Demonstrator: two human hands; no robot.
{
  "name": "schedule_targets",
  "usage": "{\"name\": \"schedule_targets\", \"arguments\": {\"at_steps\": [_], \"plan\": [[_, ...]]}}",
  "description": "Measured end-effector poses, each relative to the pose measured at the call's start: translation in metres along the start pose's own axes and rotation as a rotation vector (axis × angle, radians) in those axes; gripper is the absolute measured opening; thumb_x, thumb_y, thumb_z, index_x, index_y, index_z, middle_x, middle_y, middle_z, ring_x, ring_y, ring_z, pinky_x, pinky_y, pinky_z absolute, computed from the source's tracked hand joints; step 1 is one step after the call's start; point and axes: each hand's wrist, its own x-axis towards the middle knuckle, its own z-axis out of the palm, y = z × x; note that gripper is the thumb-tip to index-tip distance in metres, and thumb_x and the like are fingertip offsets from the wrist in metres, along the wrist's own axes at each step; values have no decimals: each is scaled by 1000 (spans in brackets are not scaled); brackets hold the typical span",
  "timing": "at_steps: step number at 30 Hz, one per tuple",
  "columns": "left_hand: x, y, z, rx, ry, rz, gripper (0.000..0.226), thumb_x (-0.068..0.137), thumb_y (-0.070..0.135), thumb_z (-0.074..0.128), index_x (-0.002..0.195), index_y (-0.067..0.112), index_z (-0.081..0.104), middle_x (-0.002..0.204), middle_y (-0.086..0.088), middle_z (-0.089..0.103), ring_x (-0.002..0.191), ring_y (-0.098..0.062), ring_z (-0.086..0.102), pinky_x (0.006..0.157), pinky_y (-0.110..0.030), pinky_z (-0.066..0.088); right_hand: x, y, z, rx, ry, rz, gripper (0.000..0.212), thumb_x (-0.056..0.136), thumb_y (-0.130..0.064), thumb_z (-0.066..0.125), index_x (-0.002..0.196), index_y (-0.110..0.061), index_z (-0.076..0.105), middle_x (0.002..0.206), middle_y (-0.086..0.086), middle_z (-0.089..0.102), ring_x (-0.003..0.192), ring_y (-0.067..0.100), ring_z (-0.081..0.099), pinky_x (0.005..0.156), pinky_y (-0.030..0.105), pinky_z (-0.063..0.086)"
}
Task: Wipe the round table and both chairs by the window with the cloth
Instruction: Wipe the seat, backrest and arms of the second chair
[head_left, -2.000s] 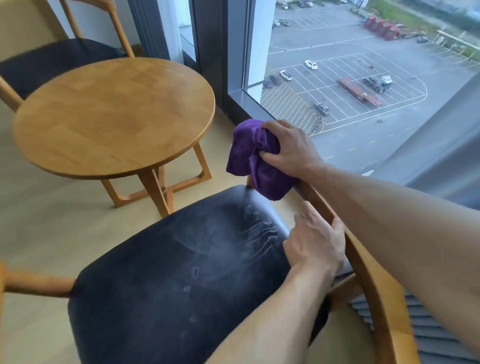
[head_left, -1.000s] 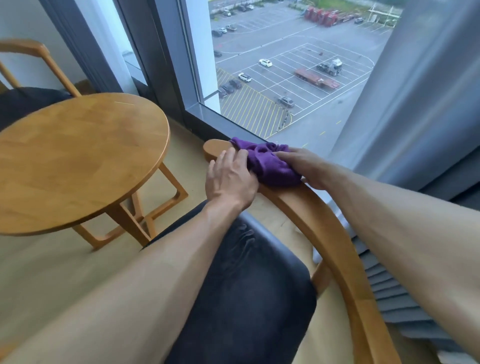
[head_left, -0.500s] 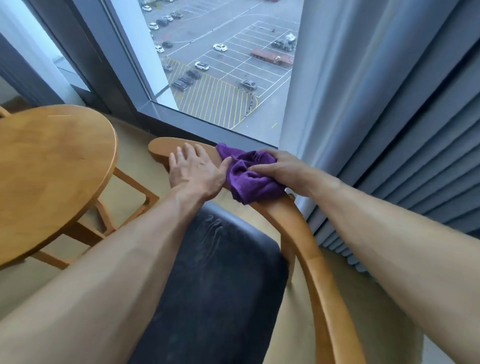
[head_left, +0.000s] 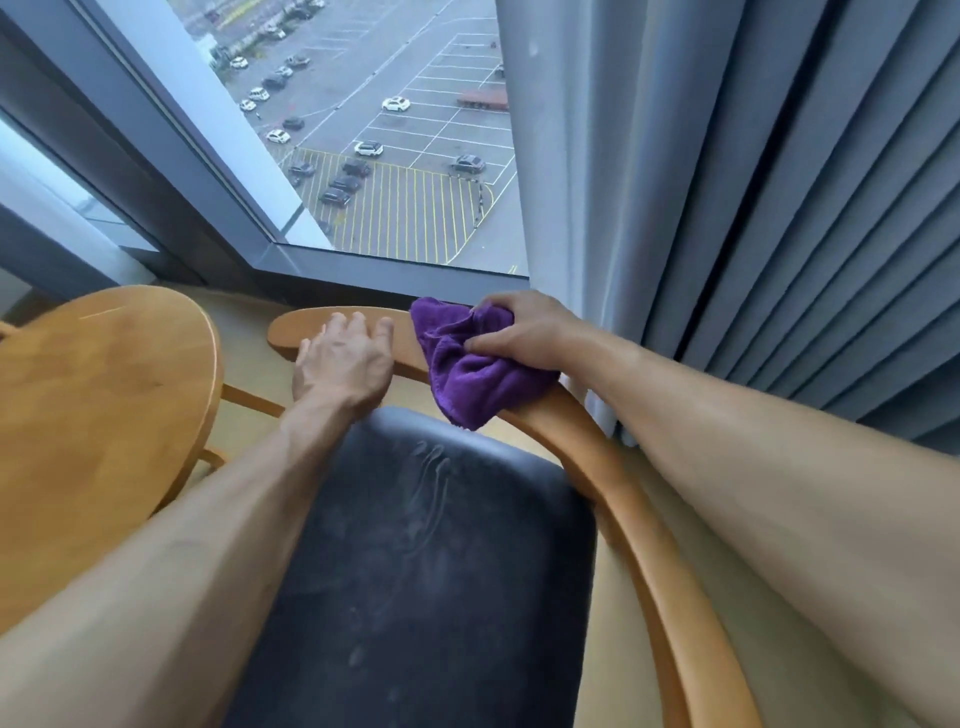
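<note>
Since a moment ago, cloth (head_left: 478, 364) and both hands slid along the chair's armrest (head_left: 597, 457).
Right hand (head_left: 524, 332) grips cloth at 1 o'clock; left hand (head_left: 343, 358) rests flat, fingers relaxed, beside it; tabletop (head_left: 93, 395) at 9.

round table (head_left: 98, 395) — perhaps half — cut off left

no readable text, labels, brands, numbers or signs anywhere in view
</note>
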Motion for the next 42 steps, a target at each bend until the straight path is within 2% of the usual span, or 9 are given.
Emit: {"name": "schedule_targets", "arguments": {"at_steps": [4,9,14,18,22,27,31,35,42], "plan": [[0,-20,-26,-247,-74,-24,63,107,50,16,146,13,49,149,-18,47,137,-35,42,115,-43,28,44,-39,32,-229,36,-55,48,77,-55,71,120,-36,63,123,-2,65,115,24,58,92,33,45],[0,-18,-30,-233,-39,7,63,106,51,13,135,19,59,133,-18,60,122,-36,53,102,-44,38,85,-71,55,-253,-31,-81,55,79,-56,70,128,-35,59,130,0,60,119,26,56,98,38,47],[5,-18,-33,-185,-47,22,63,106,52,12,134,20,59,133,-18,60,123,-38,53,103,-45,39,90,-65,50,-154,-77,-83,52,78,-51,74,121,-25,64,101,-4,52,98,18,51,92,33,45],[2,-10,-36,-106,-69,25,63,105,54,13,133,17,56,135,-19,59,124,-39,52,104,-46,38,78,-56,41,-89,-64,-55,41,78,-50,75,112,-29,66,98,-5,52,94,17,50,89,30,44],[0,0,-30,7,-98,44,63,103,59,15,151,24,35,151,-16,46,136,-38,44,113,-50,30,48,-34,21,-32,-57,1,24,77,-48,77,82,-32,60,95,-5,58,94,18,56,81,26,41],[-7,15,-11,213,-162,26,77,96,70,12,159,27,9,162,-23,18,149,-40,21,118,-62,15,-13,2,0,87,54,93,34,75,-47,78,103,-29,70,97,-7,68,95,15,61,81,26,45],[-11,26,-3,252,-182,-64,84,95,73,17,160,24,-2,165,-23,2,153,-40,5,117,-66,2,-52,17,-4,141,122,145,35,74,-46,78,101,-25,70,96,-4,71,93,18,64,86,31,51],[-29,48,3,231,-97,-85,70,102,58,22,158,18,13,161,-21,20,148,-40,20,117,-63,15,-82,26,-5,188,166,180,36,74,-46,77,100,-23,69,97,-2,71,93,19,64,87,33,52],[-100,91,18,45,-98,171,49,103,47,33,142,18,38,150,-13,33,143,-34,29,113,-64,21,-136,43,1,304,239,222,31,74,-44,79,98,-29,68,92,-10,67,93,16,63,87,32,51]]}}
